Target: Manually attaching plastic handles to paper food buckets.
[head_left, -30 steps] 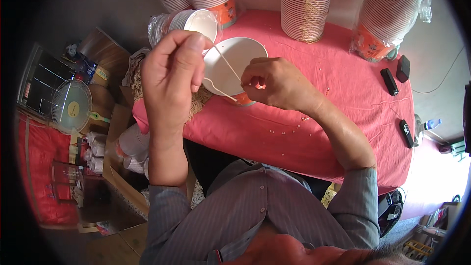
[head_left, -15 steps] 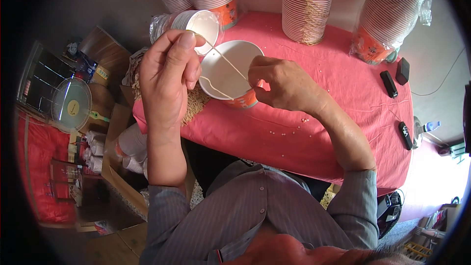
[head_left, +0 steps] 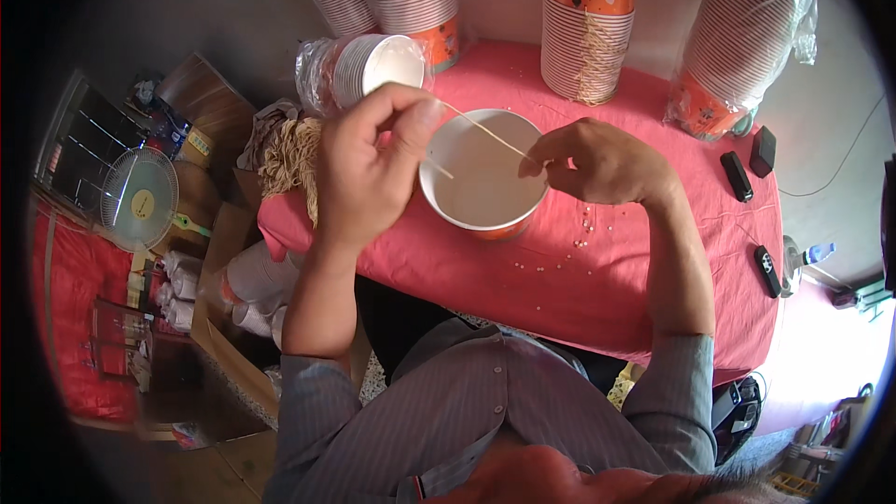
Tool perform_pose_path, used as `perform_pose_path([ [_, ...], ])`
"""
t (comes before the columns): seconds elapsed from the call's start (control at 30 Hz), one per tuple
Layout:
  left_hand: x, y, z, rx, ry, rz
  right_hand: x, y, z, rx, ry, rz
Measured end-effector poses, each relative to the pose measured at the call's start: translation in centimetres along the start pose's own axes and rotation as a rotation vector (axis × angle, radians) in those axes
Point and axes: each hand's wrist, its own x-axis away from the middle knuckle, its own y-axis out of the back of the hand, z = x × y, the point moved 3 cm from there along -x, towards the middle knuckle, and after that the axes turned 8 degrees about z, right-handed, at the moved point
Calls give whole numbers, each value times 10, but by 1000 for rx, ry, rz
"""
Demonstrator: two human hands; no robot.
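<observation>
A thin pale string (head_left: 483, 128) is up in the air above a big white tub (head_left: 485, 201). It looks pulled straight, and its long way is on a slant: the left end points to the far left corner of the bench (head_left: 439, 269), the right end to the near right corner. The string sits between the two hands, with one end at each grip. The left hand (head_left: 373, 159) has its grip pinched closed on one end, and the right hand (head_left: 611, 163) has its grip pinched closed on the other. A short pale bit hangs beside the left hand; I can't tell if it is the same string. The tub stands near the bench's front edge. Little white beads (head_left: 581, 243) lie to its right. A bundle of strings (head_left: 287, 163) hangs at the left edge, and a tall stack of tubs (head_left: 585, 51) stands by the far edge
</observation>
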Motion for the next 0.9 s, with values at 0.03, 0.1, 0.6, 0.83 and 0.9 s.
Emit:
perform_pose_path([
  [0.03,4,-5,-1,-107,-79,-38,0,1,3,6,-1,-3],
  [0.1,7,-16,-3,-361,-408,-108,-1,8,7,-266,-22,-233],
  [0.6,39,-88,-3,-659,-633,20,-34,-36,15,-1225,9,-193],
  [0.83,42,-99,3,-720,-606,30,-35,-38,10,-1328,10,-291],
  [0.9,44,-101,5,-723,-576,41,-36,-39,10,-1344,21,-308],
])
